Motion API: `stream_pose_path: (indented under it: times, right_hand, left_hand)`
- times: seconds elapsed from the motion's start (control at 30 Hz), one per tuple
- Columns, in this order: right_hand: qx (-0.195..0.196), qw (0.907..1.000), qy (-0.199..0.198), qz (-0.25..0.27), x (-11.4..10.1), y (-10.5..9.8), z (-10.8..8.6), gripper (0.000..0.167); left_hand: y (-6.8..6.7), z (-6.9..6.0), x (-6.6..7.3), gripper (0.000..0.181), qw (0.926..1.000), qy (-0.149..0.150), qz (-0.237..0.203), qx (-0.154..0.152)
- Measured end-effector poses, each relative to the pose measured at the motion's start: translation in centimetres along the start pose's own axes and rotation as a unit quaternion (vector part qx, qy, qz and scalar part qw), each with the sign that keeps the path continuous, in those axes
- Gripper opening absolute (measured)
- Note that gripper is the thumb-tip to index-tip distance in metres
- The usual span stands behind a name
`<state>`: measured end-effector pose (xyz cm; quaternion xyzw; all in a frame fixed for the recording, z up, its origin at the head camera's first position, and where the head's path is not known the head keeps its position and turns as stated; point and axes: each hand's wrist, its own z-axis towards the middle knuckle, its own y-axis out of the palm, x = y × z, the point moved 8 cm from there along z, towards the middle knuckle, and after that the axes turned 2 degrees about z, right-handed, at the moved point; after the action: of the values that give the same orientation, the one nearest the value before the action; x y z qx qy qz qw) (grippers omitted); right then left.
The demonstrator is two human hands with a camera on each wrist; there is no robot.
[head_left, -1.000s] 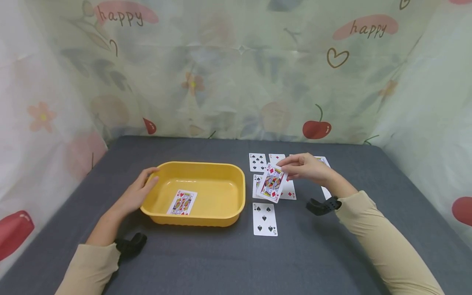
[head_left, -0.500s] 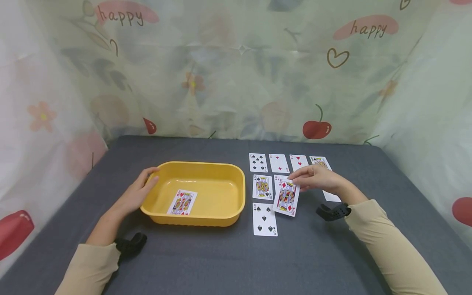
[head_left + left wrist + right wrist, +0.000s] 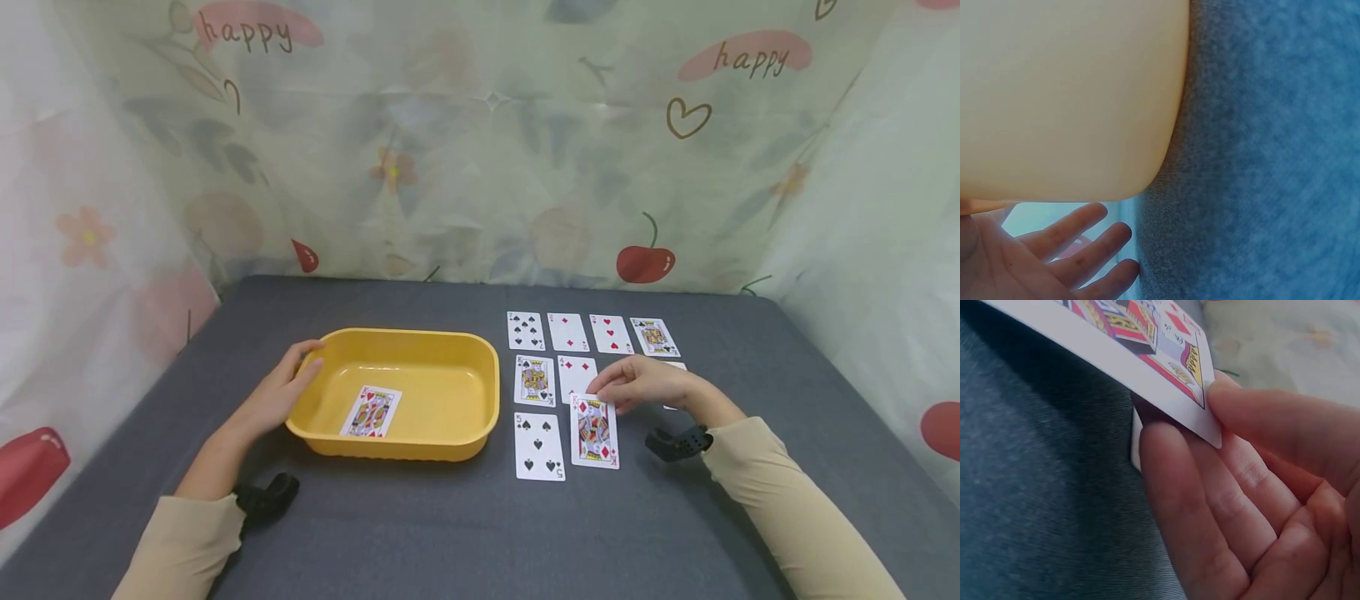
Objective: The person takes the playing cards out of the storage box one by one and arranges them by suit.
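My right hand [image 3: 645, 385] pinches the king of diamonds [image 3: 595, 433] by its far right corner. In the right wrist view the thumb lies on the face of this card [image 3: 1141, 337] and fingers are beneath it; the card tilts above the cloth. It is right of the five of spades [image 3: 538, 447] and in front of the four of diamonds [image 3: 576, 373]. At the left end of a yellow plastic tub [image 3: 442, 450], my left hand [image 3: 281, 385] grips the rim, several fingers spread loosely outside the wall. Inside the tub lies a king of hearts [image 3: 372, 412].
Beyond my right hand lie a seven of spades [image 3: 526, 332], a two of diamonds [image 3: 567, 333], a heart card [image 3: 611, 335] and a black-suit king [image 3: 655, 338]. A king of spades [image 3: 534, 381] is beside the tub. Another card [image 3: 675, 366] is mostly hidden. Grey cloth [image 3: 420, 533] covers the table.
My right hand has carried the king of diamonds rightward and toward me, from over the king of spades to beside the five of spades. The card has straightened. My left hand stays put.
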<state>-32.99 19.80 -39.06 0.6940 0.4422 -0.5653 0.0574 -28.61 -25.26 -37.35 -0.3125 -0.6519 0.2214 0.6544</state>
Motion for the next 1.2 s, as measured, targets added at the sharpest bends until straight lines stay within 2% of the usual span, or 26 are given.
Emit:
stream_pose_path:
  times: [0.3, 0.47, 0.83, 1.03, 1.2]
  right_hand:
    - [-0.014, 0.9998, -0.011, -0.012, 0.3, 0.8, 0.1, 0.031]
    - [-0.009, 0.9997, -0.017, -0.013, 0.1, 1.0, -0.1, 0.031]
    - [0.069, 0.9967, -0.013, -0.041, -0.4, -0.2, -0.4, 0.034]
    - [0.074, 0.9959, -0.026, -0.044, -2.0, -0.2, 0.1, 0.037]
    - [0.054, 0.9959, -0.062, -0.037, -4.8, 1.0, 1.2, 0.039]
  left_hand:
    - [0.0, 0.0, 0.2, 0.06, 1.0, 0.002, -0.001, 0.001]
    - [0.1, 0.1, 0.3, 0.059, 1.0, 0.006, -0.003, 0.003]
    - [0.0, 0.1, 0.1, 0.058, 0.9999, 0.009, -0.002, 0.004]
    - [0.0, 0.1, 0.1, 0.058, 1.0, 0.007, -0.001, 0.005]
    - [0.0, 0.1, 0.1, 0.057, 1.0, 0.006, 0.001, 0.007]
